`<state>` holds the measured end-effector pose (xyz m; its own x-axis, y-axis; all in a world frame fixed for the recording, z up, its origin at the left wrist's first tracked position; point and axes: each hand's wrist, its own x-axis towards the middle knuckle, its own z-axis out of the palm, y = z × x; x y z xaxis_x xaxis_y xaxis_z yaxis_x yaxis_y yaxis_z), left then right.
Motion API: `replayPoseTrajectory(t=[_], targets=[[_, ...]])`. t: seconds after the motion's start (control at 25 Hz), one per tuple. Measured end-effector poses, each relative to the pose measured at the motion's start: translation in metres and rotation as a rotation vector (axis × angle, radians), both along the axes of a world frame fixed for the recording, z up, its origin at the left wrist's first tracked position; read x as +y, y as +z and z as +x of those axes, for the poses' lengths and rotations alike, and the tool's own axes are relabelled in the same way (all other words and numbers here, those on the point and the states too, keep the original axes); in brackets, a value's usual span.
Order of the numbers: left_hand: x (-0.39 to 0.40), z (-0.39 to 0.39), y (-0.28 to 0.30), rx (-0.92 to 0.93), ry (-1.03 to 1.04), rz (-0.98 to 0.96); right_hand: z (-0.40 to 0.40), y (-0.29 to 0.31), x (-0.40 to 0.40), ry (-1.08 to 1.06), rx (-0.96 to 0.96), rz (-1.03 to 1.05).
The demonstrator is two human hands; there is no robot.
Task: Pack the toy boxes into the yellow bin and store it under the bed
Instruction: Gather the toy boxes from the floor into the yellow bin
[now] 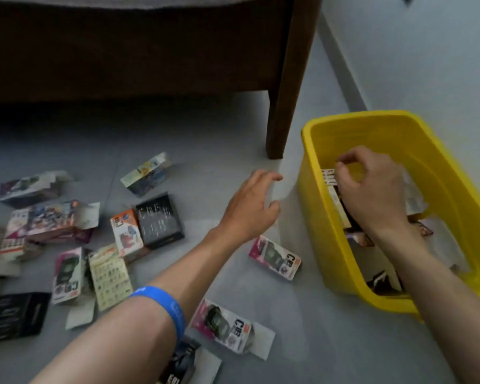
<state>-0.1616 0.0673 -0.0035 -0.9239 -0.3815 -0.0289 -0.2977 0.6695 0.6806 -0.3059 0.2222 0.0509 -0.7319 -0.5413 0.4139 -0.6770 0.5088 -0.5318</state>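
Both forearms are bare, no sleeves showing. A blue wristband (161, 306) with faint pale markings rings the left forearm.

Grey floor (219, 139) is carrying everything here. The yellow bin (327, 217) is sitting on it just right of the bed leg (286, 106). Loose toy boxes are lying flat left of the bin: a pink one (275, 257) closest, a black one (160, 220) further left, another pink one (225, 325) nearer the camera.

Black box (10, 317) cut off left
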Motion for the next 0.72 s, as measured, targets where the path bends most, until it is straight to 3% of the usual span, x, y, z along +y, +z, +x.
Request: replayPoseTrajectory(t=[0.12, 0.2, 0.32, 0.4, 0.52, 0.64, 0.72], targets=[[0.000, 0.036, -0.042, -0.430, -0.398, -0.198, 0.083, -0.010, 0.003, 0.222, 0.032, -0.078], [0.013, 0.051, -0.061, -0.532, -0.464, -0.184, 0.119, -0.040, 0.001, 0.333, -0.112, 0.178], [0.013, 0.058, -0.075, -0.406, -0.233, -0.158, 0.133, -0.093, 0.006, 0.286, -0.302, 0.846], [-0.008, 0.060, -0.069, -0.377, -0.103, -0.033, 0.127, -0.109, 0.002, 0.228, -0.247, 0.870], [-0.050, 0.058, -0.042, -0.227, 0.128, 0.255, 0.114, -0.114, -0.008, 0.333, -0.162, 0.837], [-0.058, 0.054, -0.025, -0.185, 0.272, 0.324, 0.109, -0.109, -0.006, 0.348, -0.229, 1.039], [-0.057, 0.048, -0.021, -0.138, 0.319, 0.320, 0.115, -0.096, -0.001, 0.348, -0.305, 0.937]])
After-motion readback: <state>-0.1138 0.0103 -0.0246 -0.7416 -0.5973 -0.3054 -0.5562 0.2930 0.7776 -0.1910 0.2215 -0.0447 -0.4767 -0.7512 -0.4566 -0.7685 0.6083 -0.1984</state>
